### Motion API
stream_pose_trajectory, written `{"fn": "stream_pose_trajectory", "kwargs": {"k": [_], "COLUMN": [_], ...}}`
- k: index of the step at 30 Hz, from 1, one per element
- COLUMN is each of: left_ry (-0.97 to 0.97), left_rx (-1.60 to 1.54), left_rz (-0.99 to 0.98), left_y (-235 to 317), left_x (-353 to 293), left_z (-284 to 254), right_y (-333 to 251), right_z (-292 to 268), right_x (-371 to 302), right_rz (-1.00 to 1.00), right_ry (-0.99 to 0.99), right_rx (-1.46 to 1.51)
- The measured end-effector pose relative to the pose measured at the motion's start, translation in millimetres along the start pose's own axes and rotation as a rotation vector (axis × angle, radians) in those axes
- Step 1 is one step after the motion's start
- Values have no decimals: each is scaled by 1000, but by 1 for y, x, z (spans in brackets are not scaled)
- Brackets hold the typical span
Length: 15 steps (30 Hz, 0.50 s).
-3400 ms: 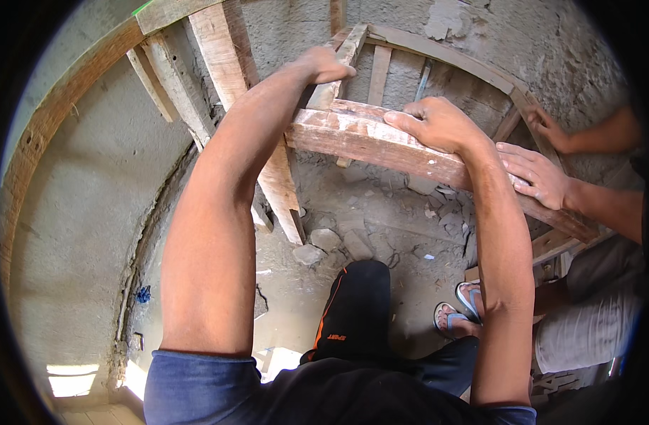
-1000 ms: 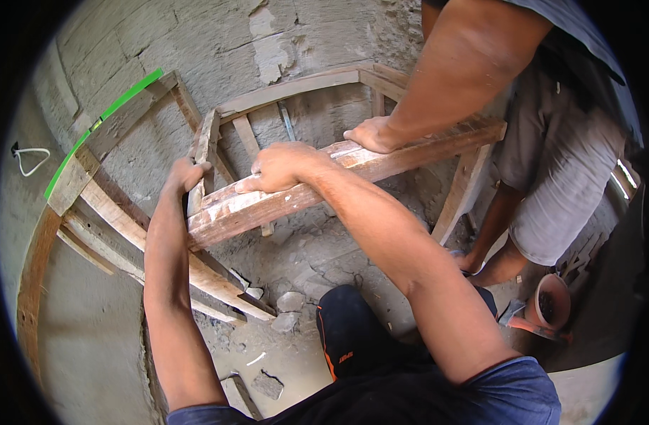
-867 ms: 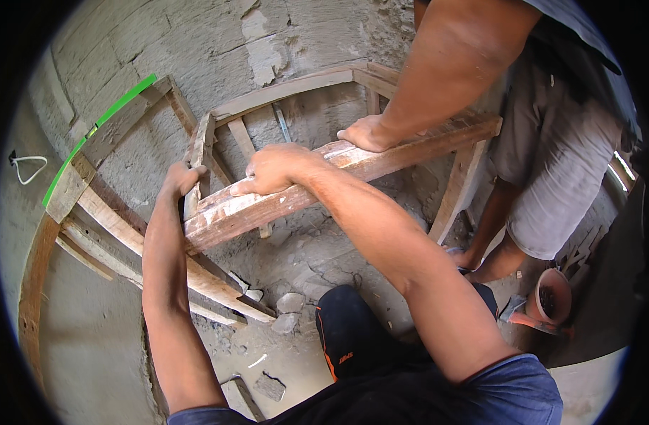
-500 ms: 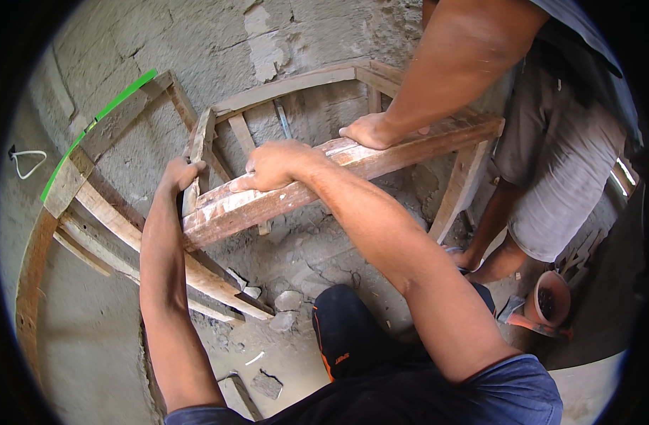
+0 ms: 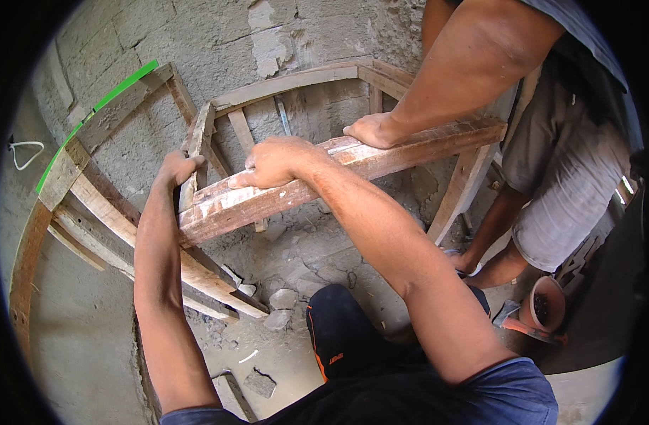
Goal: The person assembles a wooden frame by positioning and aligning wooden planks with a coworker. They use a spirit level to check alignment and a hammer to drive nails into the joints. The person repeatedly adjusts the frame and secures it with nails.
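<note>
- I see the right hand [image 5: 275, 161] curled over the thick wooden beam [image 5: 416, 154], thumb along its top face; the beam slants across the frame's centre.
- The left hand [image 5: 179, 168], left of centre, is hooked around a narrow wooden piece [image 5: 189, 191] by the beam's end; I can't see all its fingers.
- A co-worker's hand [image 5: 369, 130] presses the beam from the upper right.
- I judge that uneven pushing by these hands could rack the wooden frame [image 5: 289, 86] behind, or loosen its slim joints.
- A slip there might pinch the left fingers.
- Rubble [image 5: 283, 299] at lower centre could upset footing.
- Lower right, I see a bucket [image 5: 543, 304] beside an orange-handled tool [image 5: 533, 331], a possible trip hazard.
</note>
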State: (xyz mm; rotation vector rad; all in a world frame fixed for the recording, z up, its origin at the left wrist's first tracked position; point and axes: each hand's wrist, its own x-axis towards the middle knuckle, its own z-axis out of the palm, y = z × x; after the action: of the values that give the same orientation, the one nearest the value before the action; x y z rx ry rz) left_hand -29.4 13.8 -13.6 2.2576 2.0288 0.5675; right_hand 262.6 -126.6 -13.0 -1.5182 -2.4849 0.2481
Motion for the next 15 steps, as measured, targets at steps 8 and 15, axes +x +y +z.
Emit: {"fn": "stream_pose_trajectory", "kwargs": {"k": [8, 15], "left_ry": [-54, -33], "left_rx": [-34, -1], "left_rz": [-7, -2], "left_y": [7, 6], "left_x": [-6, -6], "left_z": [-6, -4], "right_y": [2, 1], "right_z": [1, 2], "right_x": [0, 1], "right_rz": [-9, 1], "right_ry": [16, 24], "right_rx": [15, 5]}}
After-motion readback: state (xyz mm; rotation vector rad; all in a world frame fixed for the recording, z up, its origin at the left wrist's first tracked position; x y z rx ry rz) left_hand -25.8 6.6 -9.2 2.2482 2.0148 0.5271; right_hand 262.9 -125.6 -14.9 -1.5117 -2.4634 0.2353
